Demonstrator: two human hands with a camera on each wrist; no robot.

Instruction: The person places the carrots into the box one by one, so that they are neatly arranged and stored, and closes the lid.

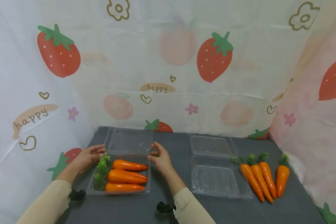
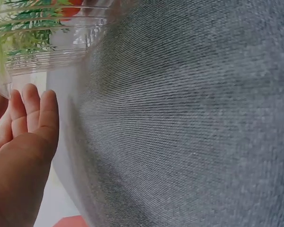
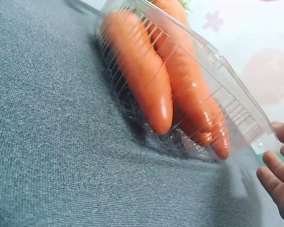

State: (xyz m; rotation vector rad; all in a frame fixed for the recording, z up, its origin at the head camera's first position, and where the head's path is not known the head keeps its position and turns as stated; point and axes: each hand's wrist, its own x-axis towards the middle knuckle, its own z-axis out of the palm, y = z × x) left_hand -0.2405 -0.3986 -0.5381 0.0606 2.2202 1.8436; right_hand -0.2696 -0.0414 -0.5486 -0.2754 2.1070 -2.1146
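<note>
A clear plastic hinged box (image 1: 117, 192) sits at left with its lid (image 1: 130, 140) folded back. Inside lie several orange carrots (image 1: 127, 176), their green tops (image 1: 102, 169) along the left side. By the box's back left corner is my left hand (image 1: 85, 160), its fingers straight; in the left wrist view the thumb is at a clear corner. My right hand (image 1: 163, 160) is at the back right corner, fingers loosely bent. The right wrist view has that thumb at the rim (image 3: 234, 80), the other fingers (image 3: 270, 177) lower and apart from the wall.
A second clear box (image 1: 221, 195) stands open to the right, with no carrots in it. Beside it, several loose carrots (image 1: 266, 177) lie on the grey cloth (image 1: 170, 137), the leftmost close against its side. A printed curtain (image 1: 182, 62) surrounds the back and sides.
</note>
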